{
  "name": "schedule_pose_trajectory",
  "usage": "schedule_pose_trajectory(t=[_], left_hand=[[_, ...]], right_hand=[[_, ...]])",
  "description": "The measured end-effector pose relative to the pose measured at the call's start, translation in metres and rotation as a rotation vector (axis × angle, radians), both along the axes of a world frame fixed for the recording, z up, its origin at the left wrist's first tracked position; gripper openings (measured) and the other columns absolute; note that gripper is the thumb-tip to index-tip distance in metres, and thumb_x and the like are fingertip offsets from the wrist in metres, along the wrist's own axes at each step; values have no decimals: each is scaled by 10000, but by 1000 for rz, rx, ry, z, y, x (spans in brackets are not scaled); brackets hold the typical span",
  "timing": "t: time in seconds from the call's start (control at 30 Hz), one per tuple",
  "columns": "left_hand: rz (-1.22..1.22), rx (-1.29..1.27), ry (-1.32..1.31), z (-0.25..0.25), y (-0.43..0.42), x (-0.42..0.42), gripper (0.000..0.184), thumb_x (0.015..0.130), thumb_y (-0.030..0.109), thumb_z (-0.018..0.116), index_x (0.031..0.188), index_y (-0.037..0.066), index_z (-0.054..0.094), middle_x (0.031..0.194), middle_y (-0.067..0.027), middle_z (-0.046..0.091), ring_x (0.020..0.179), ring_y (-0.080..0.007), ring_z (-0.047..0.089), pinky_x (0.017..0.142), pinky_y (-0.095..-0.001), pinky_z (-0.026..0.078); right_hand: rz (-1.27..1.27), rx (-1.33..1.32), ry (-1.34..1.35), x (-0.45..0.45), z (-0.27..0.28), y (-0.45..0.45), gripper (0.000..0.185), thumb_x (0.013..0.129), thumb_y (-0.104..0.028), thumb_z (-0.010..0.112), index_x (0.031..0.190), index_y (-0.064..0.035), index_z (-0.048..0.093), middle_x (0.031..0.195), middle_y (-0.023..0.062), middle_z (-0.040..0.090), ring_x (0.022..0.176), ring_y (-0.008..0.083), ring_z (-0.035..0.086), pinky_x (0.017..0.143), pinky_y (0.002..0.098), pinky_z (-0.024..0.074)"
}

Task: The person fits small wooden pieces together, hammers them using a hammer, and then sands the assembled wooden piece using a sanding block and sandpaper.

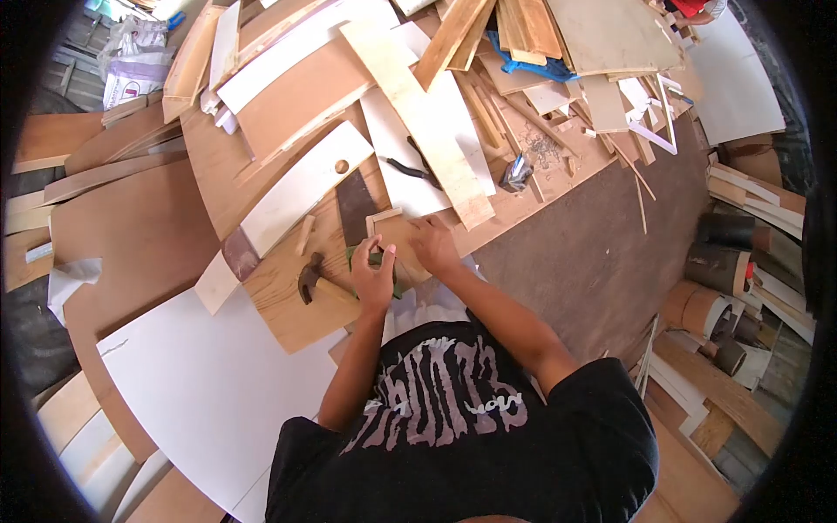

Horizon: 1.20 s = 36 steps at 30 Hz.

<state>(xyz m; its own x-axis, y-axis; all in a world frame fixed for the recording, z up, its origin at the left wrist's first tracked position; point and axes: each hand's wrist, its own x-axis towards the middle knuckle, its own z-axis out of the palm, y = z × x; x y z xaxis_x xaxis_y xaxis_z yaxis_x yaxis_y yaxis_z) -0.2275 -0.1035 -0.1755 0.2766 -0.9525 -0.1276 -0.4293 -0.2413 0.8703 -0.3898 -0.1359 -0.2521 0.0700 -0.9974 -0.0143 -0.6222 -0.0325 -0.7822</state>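
My left hand [373,277] is at the near edge of the plywood work surface [292,309], thumb and fingers apart, with nothing visible between them. Something green [375,259] lies just behind those fingers, partly hidden. My right hand [434,247] rests with fingers stretched on or beside a small piece of wood whose thin wooden strips [384,215] meet in a corner. A claw hammer [309,277] lies left of my left hand, its wooden handle partly behind my wrist. Beyond the hands is a dark flat strip [353,207]. Black-handled pliers [411,170] lie on a white board.
A long pale plank [418,122] crosses the stacked boards ahead. A white panel with a round hole [305,187] lies to the left. Scrap wood [532,35] is heaped at the back. Cylindrical pieces [715,266] stand at the right. Another person's hand [684,22] shows at top right.
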Motion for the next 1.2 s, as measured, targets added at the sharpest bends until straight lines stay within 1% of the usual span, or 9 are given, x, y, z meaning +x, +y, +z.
schedule_pose_trajectory(t=[0.07,0.13,0.17,0.37,0.63,0.87,1.07,1.13,1.2], left_hand=[[8,-33,-22,-2,-3,-13,367,918,206,801,1223,19,720,1230,-156,715,1186,-301,658,1057,-398,487],[13,-75,-32,-3,-9,-30,339,920,186,793,1212,28,728,1227,-156,718,1176,-306,663,1048,-397,493],[19,-77,-39,-3,-10,-39,324,926,174,784,1210,28,729,1231,-154,720,1172,-306,665,1045,-397,494],[-4,-127,-22,4,-18,-88,272,949,159,754,1184,24,737,1201,-145,747,1134,-299,695,1018,-395,513],[-352,-144,170,44,-45,-129,280,1013,228,697,1178,6,736,1133,-125,775,1082,-252,720,986,-375,524],[-479,-338,106,45,-83,-189,212,961,160,730,1127,29,735,1068,-143,764,1009,-310,713,881,-406,538],[-475,-342,34,35,-129,-261,229,915,106,747,1134,43,732,1090,-143,729,1034,-340,668,908,-432,536],[-451,-376,-46,23,-136,-278,233,910,96,745,1137,46,731,1107,-150,721,1050,-344,661,920,-429,533],[-433,-391,-125,12,-138,-284,238,905,85,743,1139,49,730,1125,-157,714,1067,-349,654,933,-426,530]], right_hand=[[78,-76,48,-10,-3,1,291,853,-104,767,1135,-35,759,1191,198,716,1012,401,687,913,459,568],[111,-38,-77,-26,50,-8,276,862,-87,744,1132,-33,750,1176,188,716,1075,378,683,945,454,564],[110,-28,-74,-37,46,-7,276,862,-87,744,1132,-33,750,1176,188,716,1075,378,683,945,454,564],[140,124,-194,-107,70,-14,258,910,-100,760,1153,-15,737,1066,171,747,960,286,749,858,391,601],[-347,-24,-199,-184,121,11,225,935,-116,763,1127,1,753,986,173,777,866,269,780,802,371,609],[-586,-21,-95,-233,118,-12,233,929,-123,761,1132,-11,750,949,165,779,856,267,781,781,377,610],[-505,5,-118,-288,79,-59,238,904,-125,774,1111,-9,750,963,184,771,860,297,776,764,392,605],[-334,-43,-85,-299,71,-71,248,918,-118,780,1129,10,753,971,160,777,856,229,778,761,345,614],[-290,-17,-90,-299,70,-78,239,911,-118,788,1111,9,755,973,161,771,841,238,774,749,349,614]])
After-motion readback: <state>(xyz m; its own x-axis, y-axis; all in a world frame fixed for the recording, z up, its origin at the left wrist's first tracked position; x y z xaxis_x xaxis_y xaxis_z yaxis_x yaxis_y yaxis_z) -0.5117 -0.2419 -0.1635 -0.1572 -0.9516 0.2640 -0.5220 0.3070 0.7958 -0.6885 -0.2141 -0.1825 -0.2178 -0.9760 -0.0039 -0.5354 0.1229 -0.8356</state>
